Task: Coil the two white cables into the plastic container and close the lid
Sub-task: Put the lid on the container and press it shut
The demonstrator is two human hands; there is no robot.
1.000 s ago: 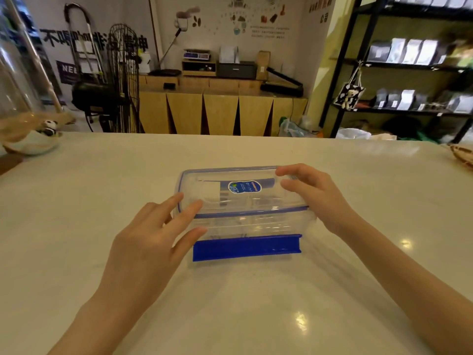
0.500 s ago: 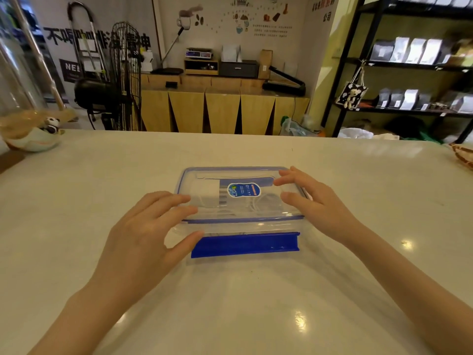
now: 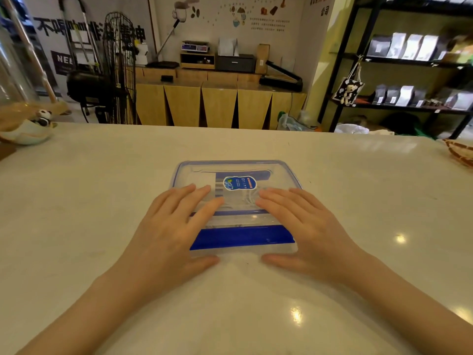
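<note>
From my head camera, my left hand (image 3: 176,226) and right hand (image 3: 304,226) have slid inward, now flat and spread on the lid (image 3: 235,175); the container (image 3: 243,251) sits mid-table (image 3: 76,201), its blue latch (image 3: 243,238) seemingly unclipped

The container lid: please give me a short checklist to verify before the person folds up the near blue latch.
1. Lid sits on the container: ok, blue rim looks even all around.
2. Both hands press it flat: ok, left hand and right hand lie palm down on the near half.
3. Near blue latch free to fold: ok, it lies open between the thumbs.
4. Far latch state: cannot tell.
5. Cables inside, none pinched at the rim: cannot tell; the contents are blurred.
6. Table around it clear: ok.
</note>
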